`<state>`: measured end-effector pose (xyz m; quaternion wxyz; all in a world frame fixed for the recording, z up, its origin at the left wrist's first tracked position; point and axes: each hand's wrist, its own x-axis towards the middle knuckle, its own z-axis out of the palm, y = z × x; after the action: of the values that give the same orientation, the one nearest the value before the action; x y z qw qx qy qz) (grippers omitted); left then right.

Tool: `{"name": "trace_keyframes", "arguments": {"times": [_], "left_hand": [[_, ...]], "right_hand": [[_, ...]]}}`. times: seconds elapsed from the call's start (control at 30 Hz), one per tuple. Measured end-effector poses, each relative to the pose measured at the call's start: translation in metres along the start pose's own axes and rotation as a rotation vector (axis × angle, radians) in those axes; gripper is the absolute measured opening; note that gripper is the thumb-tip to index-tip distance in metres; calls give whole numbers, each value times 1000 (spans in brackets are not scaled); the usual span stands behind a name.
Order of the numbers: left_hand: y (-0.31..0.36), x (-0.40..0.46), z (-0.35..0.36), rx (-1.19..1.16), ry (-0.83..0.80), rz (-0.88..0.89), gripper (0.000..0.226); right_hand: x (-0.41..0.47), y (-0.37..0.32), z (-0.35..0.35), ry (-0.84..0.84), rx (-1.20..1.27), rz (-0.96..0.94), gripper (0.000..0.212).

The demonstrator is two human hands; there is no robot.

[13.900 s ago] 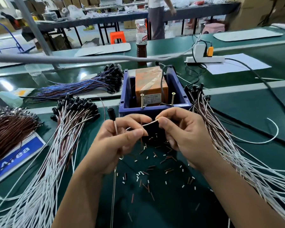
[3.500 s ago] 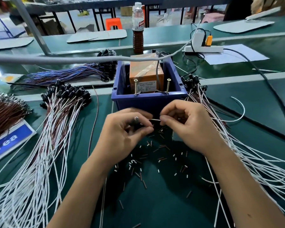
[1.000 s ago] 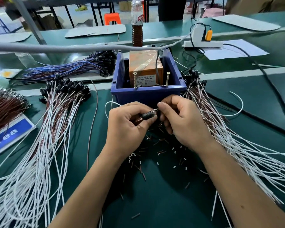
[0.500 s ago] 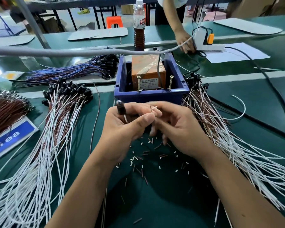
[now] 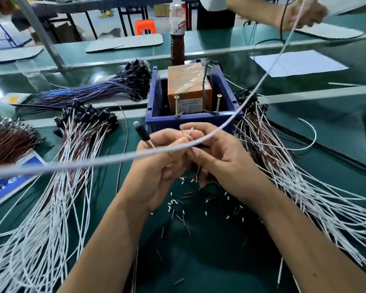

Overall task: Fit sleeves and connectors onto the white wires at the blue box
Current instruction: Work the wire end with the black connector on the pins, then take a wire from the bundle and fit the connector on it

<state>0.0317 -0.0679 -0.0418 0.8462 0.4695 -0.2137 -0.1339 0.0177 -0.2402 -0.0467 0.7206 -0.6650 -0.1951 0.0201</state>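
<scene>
A worker's left hand grips a thin white wire tipped with a black cylindrical connector, now swung upright from its level position a second ago. The right hand pinches the wire's bare end just in front of the blue plastic box on the green desk. A grey cable, lifted by another person, now crosses the view; sleeving looks next.
</scene>
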Motion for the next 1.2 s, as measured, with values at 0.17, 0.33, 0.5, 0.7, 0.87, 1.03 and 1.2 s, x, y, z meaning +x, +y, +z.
{"name": "trace_keyframes", "arguments": {"times": [0.17,0.33,0.5,0.7,0.87,1.03,1.2], "left_hand": [[1,-2,3,-13,-60,-40,11],[2,0,4,-3,-37,-60,7],[-1,1,0,22,8,-106,13],[-4,1,5,59,15,-110,8],[-1,1,10,80,44,-88,6],[1,2,11,71,39,7,11],[11,4,3,-95,79,116,2]], "right_hand": [[-1,0,0,-71,-78,21,19],[-2,-2,1,-66,-67,5,25],[-3,0,2,-61,-64,-22,32],[-1,2,1,2,-78,-119,24],[-1,5,2,132,-135,-153,15],[1,6,3,262,-179,-141,14],[6,2,-11,481,-71,-206,23]]}}
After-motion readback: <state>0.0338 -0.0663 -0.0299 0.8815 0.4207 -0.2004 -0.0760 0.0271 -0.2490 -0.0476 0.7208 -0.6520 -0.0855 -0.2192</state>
